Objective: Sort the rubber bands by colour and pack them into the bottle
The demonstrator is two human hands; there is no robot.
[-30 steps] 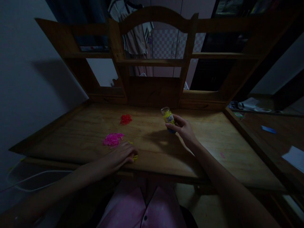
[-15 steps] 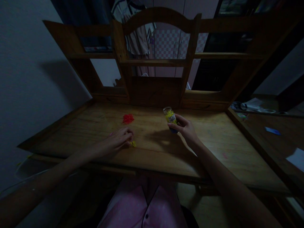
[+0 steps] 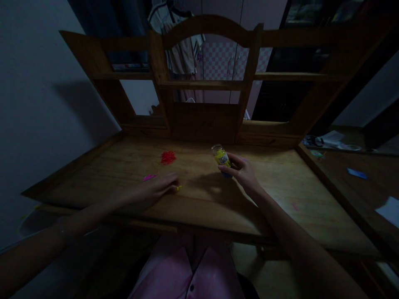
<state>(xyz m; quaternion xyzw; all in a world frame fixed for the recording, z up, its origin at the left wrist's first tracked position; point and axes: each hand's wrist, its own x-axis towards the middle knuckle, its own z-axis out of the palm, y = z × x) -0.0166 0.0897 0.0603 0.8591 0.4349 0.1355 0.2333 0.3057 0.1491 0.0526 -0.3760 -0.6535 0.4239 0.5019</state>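
Note:
My right hand (image 3: 241, 170) is wrapped round a small clear glass jar (image 3: 222, 158), tilted with its open mouth up and to the left. Yellow pieces fill the jar, a printed label is on its side, and its lower part looks blue. My left hand (image 3: 165, 184), a little blurred, is closed low over the desk with thin yellow strands (image 3: 178, 188) at its fingertips. Bright pink strands (image 3: 149, 177) show behind that hand, which hides most of their pile. Farther back lies a heap of red strands (image 3: 168, 157).
The wooden desk (image 3: 199, 207) has a shelf unit (image 3: 202, 85) along its back edge. A side surface on the right holds a blue card-like item (image 3: 357, 173) and white paper (image 3: 389, 211). A wall (image 3: 37, 124) stands at the left.
My left hand moved from the desk's front part up over the pink pile, then slightly right, closing at the yellow strands. My right hand keeps the jar in nearly the same place.

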